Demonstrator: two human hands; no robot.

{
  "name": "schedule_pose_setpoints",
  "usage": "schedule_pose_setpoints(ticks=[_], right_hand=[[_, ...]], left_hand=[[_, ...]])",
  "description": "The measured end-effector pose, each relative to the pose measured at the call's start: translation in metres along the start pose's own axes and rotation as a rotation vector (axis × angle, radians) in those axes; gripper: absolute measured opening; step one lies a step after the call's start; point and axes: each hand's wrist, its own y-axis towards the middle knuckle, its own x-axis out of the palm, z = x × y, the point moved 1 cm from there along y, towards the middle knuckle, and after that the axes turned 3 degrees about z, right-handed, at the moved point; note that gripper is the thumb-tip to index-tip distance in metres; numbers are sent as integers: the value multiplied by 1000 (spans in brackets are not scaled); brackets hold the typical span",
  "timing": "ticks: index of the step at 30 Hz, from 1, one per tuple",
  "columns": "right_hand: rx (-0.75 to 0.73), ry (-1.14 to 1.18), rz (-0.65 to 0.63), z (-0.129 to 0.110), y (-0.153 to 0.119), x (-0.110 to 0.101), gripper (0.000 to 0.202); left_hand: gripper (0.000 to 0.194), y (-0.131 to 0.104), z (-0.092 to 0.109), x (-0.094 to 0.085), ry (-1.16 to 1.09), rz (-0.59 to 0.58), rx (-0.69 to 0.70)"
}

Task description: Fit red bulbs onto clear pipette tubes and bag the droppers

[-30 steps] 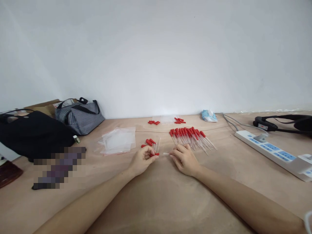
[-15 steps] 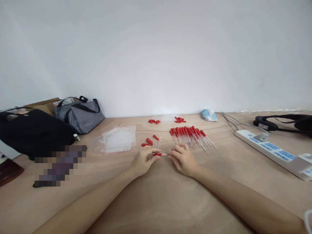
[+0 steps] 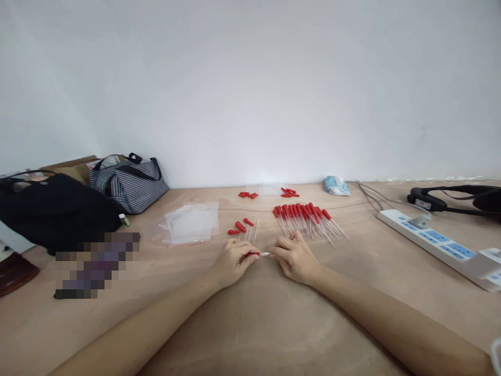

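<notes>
Between thumb and fingers, my left hand [image 3: 234, 261] pinches a red rubber dropper bulb [image 3: 253, 254]. A clear glass tube [image 3: 265, 254] runs from the bulb's mouth toward my right hand [image 3: 294, 257], whose closed fingers grip its other end; that end is hidden. Just beyond my left hand lie a few loose red bulbs [image 3: 240, 226] and several clear tubes [image 3: 255, 232]. Past my right hand, a fanned row of droppers [image 3: 303, 213] rests with red bulbs away from me and glass tips toward me.
Clear plastic bags [image 3: 191, 223] lie left of the loose bulbs. More red bulbs [image 3: 248, 195] and tubes [image 3: 268, 191] are near the wall, with a blue-white packet [image 3: 336, 185] beside them. A power strip [image 3: 438, 243] stands right; a striped bag [image 3: 135, 184] and black bag [image 3: 58, 211] stand left.
Both hands have shifted slightly, the left a little toward me. The bulb is now more covered by my left fingers, and more of the tube shows between the hands.
</notes>
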Motion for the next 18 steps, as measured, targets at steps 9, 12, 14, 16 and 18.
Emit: schedule_pose_setpoints(ticks=[9,12,14,16,18], right_hand=[[-40,-1,4,-8,2,-1,24],[-50,31,10,-9,2,0,24],[-55,44,15,-10,3,2,24],[-56,48,12,-11,3,4,24],[-56,46,-1,-12,4,5,24]], left_hand=[[18,-1,4,2,85,13,112],[16,-2,6,2,83,24,175],[15,-2,7,3,89,31,203],[15,-2,8,3,97,30,220],[15,-3,8,4,107,26,225]])
